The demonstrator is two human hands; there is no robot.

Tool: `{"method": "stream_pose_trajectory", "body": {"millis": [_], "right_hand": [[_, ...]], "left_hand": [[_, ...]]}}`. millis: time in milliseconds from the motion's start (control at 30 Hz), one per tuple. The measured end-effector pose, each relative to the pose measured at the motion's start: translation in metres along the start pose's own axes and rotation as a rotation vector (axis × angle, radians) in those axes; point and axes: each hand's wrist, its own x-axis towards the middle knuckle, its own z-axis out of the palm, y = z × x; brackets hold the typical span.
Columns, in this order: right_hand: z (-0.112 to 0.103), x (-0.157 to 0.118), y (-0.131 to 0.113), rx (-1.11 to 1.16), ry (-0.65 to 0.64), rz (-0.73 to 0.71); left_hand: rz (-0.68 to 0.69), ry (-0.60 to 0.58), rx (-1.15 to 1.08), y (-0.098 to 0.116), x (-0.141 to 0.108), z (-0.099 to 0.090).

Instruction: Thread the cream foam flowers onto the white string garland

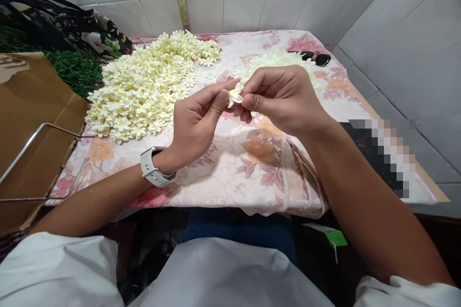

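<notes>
A small pale-yellow flower [235, 95] is pinched between my two hands above the middle of the table. My left hand [198, 117], with a white watch on its wrist, has thumb and fingers closed on the flower's left side. From the right, my right hand [281, 98] grips it between thumb and forefinger. A big heap of similar cream flowers [140, 86] lies to the left of my hands. Behind my right hand is a pile of whiter petals or flowers [277, 60], partly hidden by that hand.
The table has a floral cloth [230, 177]. Sunglasses [322, 59] lie at the back right, a dark, partly blurred-out object [370, 153] at the right. At the left are green stems [77, 72], a brown cardboard piece [32, 120], a metal wire frame [29, 141] and a patterned bag [97, 31]. Tiled walls stand behind.
</notes>
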Motion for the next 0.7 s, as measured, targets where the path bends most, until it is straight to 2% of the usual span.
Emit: {"method": "stream_pose_trajectory", "body": {"millis": [233,367,433,600,700], "right_hand": [[0.006,-0.003,-0.008,-0.042,0.028,-0.002],[0.009,-0.006,-0.013,-0.121,0.049,-0.004],[0.012,-0.008,-0.015,-0.193,0.083,-0.019],[0.019,-0.013,-0.017,-0.382,0.211,-0.099],[0.019,-0.014,-0.017,-0.434,0.231,-0.136]], "left_hand": [[0.018,0.001,0.048,0.007,-0.005,0.0],[-0.023,0.021,0.004,0.012,-0.007,0.003],[-0.03,0.038,0.001,0.012,-0.008,0.003],[0.067,-0.011,0.004,0.009,-0.007,-0.004],[0.073,-0.005,0.022,0.009,-0.004,-0.008]]}}
